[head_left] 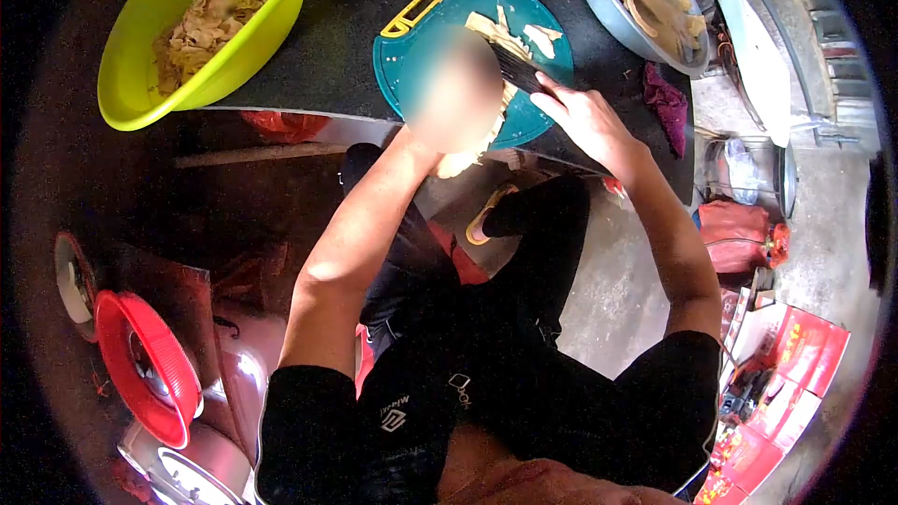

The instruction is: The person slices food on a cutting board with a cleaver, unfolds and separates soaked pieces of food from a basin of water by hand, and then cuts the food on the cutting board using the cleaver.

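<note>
My right hand (591,126) is closed round the handle of a dark-bladed knife (520,69), whose blade lies over the round teal cutting board (552,14). My left hand (454,93) is over the left part of the board, but a blur covers its fingers. A long pale yellow piece of food (460,165) shows beneath it and hangs past the board's near edge. Cut pale strips (496,31) lie on the board beyond the blade, with a small whitish piece (543,37) to their right.
A lime-green basin (297,14) holding shredded pale food stands at the left of the dark table (346,65). At the right are a metal bowl (599,0) with long pale pieces and a purple cloth (664,108). A red basket (182,411) is at lower left.
</note>
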The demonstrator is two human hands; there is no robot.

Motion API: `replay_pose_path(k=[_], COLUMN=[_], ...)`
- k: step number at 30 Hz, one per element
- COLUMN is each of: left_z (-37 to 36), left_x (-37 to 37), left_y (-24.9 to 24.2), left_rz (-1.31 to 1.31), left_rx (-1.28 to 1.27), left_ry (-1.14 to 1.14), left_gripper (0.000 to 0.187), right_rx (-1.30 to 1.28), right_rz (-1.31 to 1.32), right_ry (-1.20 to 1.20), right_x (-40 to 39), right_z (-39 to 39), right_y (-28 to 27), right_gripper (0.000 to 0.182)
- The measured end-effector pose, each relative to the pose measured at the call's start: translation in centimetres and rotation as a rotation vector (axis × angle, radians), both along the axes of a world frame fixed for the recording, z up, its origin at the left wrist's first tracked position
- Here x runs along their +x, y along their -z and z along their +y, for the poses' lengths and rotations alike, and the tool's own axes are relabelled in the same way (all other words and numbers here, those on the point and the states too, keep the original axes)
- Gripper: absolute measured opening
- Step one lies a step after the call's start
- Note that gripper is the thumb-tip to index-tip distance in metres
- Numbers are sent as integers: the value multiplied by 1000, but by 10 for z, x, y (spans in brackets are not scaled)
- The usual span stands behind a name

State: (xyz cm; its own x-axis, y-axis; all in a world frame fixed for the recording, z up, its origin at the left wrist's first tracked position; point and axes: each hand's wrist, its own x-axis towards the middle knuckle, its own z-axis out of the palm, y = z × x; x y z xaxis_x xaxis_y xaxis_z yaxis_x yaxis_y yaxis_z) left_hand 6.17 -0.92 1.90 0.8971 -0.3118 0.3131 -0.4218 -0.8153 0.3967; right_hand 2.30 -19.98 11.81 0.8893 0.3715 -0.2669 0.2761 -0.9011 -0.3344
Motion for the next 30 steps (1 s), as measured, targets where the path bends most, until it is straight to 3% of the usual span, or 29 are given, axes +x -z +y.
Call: replay_pose_path(k=[3,6,8,9,10,13,17,19,24,25,27,30], left_z=[0,1,1,2,2,2,3,2,0,0,1,3], left_x=[2,2,0,0,-2,-4,-2,-1,-1,-1,-2,-2], left_y=[8,7,4,3,1,-2,-2,-3,-6,-5,-7,-4], left_rz=[8,-1,-14,-23,-25,-43,-41,-34,-31,-39,-45,-37], left_rx=[83,56,-5,-40,-62,-116,-139,-147,-174,-181,-192,-203], left_ry=[-4,2,24,32,41,55,56,61,60,63,62,55], left_gripper=[27,27,27,27,26,26,26,26,25,25,25,25], right_rx=[0,51,83,98,63,77,55,-44,54,66,67,15], right_rz=[4,-4,-164,-250,8,-61,-199,-72,121,-12,-444,-125], right_ry=[140,110,-136,-260,101,8,79,153,150,149,-2,-72], right_x=[13,23,53,52,42,44,15,13,52,59,90,68], right_z=[5,18,2,22,40,29,6,3,24,28,1,-5], right_y=[15,14,62,44,23,39,38,29,34,32,84,51], right_gripper=[48,47,47,47,46,47,49,54,64,61,59,63])
